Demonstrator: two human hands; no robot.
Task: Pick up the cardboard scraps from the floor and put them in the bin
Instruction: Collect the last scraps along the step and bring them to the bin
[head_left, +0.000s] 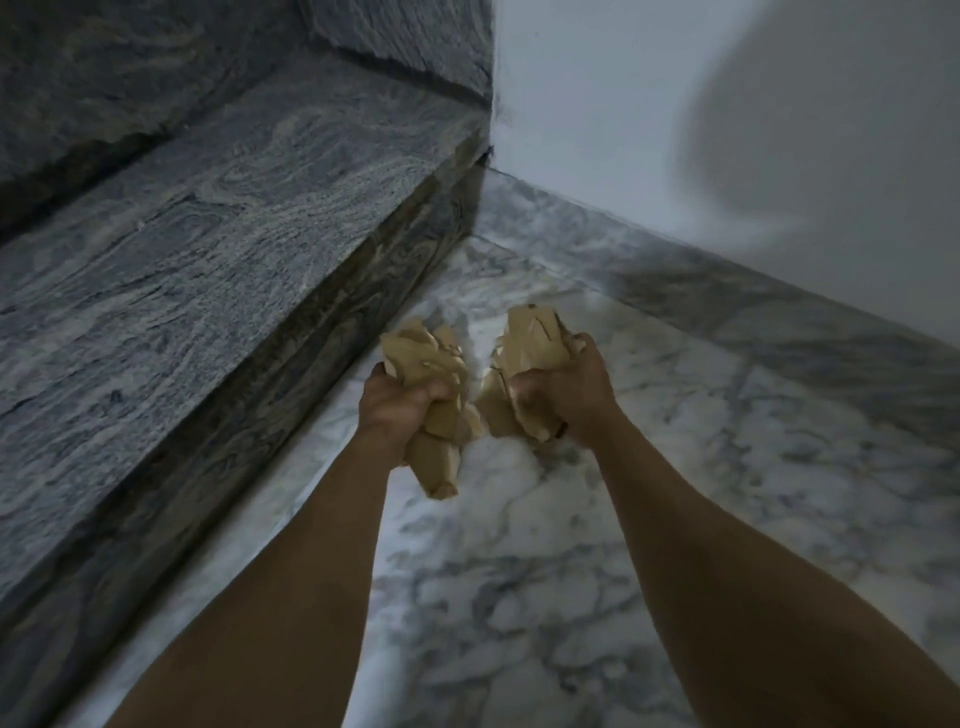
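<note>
Left hand (400, 410): clenched round a bundle of cardboard scraps (431, 384), thumb over the front, pieces sticking out above the knuckles and hanging below the wrist.
Right hand (563, 395): clenched round a second bundle (524, 348), fingers wrapped from the right, torn ends jutting up and inward.
Gap between hands: narrow; inner edges of the two bundles near each other, contact not clear.
Place of scraps: all visible ones up off the floor, in the two fists.
Weight: judged light, thin brown card.
Stiffness: crumpled and folded, so soft enough to squash, springy enough to push back open.
Slip: dry and rough, unlikely to slide; loose small bits at the bottom of the left bundle likelier to drop.
Hold point: round the middle of each wad, squeezing stray flaps inward.
Below the hands: white marble floor (519, 571) with grey veins.
Left of the hands: dark grey stone step (208, 234).
Beyond and right: pale wall (675, 130) over a stone skirting (727, 280).
Bin: not in view.
</note>
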